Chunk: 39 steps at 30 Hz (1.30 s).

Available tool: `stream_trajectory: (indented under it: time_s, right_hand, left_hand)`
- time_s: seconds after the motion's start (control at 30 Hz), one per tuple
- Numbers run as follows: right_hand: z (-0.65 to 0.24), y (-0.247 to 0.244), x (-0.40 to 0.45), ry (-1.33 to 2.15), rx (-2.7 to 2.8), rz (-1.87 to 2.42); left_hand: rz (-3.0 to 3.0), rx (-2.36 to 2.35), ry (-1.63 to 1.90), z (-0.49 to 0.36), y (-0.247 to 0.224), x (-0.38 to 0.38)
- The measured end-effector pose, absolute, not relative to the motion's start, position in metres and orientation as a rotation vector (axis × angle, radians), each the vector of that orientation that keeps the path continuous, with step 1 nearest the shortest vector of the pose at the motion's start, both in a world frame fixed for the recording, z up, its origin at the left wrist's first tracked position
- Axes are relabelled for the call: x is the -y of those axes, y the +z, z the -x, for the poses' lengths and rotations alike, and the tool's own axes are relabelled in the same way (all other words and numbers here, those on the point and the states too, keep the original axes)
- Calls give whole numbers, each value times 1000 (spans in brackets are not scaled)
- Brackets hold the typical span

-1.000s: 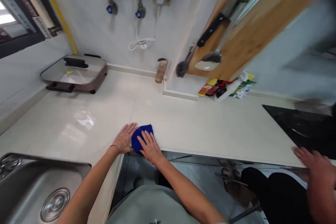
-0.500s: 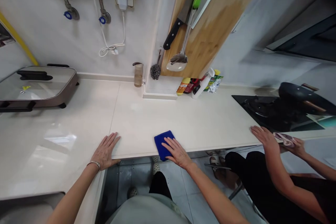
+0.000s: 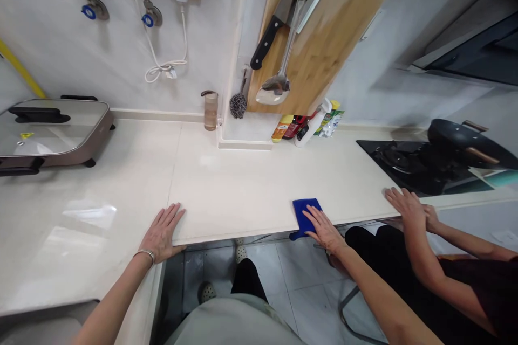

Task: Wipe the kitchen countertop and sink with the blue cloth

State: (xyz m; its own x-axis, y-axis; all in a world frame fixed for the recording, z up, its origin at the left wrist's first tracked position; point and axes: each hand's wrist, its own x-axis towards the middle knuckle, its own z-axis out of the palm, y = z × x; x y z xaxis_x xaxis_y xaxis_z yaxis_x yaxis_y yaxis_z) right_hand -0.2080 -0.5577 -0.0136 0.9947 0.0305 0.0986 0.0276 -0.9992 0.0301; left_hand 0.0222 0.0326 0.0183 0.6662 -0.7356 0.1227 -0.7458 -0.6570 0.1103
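A folded blue cloth (image 3: pixel 301 218) lies over the front edge of the white countertop (image 3: pixel 234 188), one corner hanging below the edge. My right hand (image 3: pixel 324 229) rests on the cloth with its fingers spread, pressing it to the counter. At the inner corner of the counter, my left hand (image 3: pixel 162 233) lies flat with fingers apart, holding nothing; a bracelet circles that wrist.
Another person's hand (image 3: pixel 404 205) rests on the counter edge at the right, near the black stove (image 3: pixel 404 161) with a wok (image 3: pixel 465 143). An electric pan (image 3: pixel 81 145) stands at left. Bottles (image 3: pixel 309 129) and a glass jar (image 3: pixel 210 112) line the wall.
My right hand and the blue cloth have moved right along the counter's front edge. My left hand stays in place. The patterned item at the other person's hands is no longer visible.
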Motion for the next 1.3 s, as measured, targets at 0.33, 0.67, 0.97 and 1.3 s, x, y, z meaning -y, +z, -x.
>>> stream_trajectory:
  time_s: [0.33,0.67,0.97,1.3]
  right_hand:
    - [197,-15,468,303,137,-3109]
    - [146,-3,307,366,167,-3242]
    - [133,1,270,361,87,-3293]
    - [137,-8,329,497,-291,-3170]
  left_hand:
    - [-2705,1196,76,-21,20,-32]
    - [-2723,1274,220,-30,12,-34]
    - [-2751,1334,297,-34,13,-32]
    - [-2827,1277,247,-28,11,1]
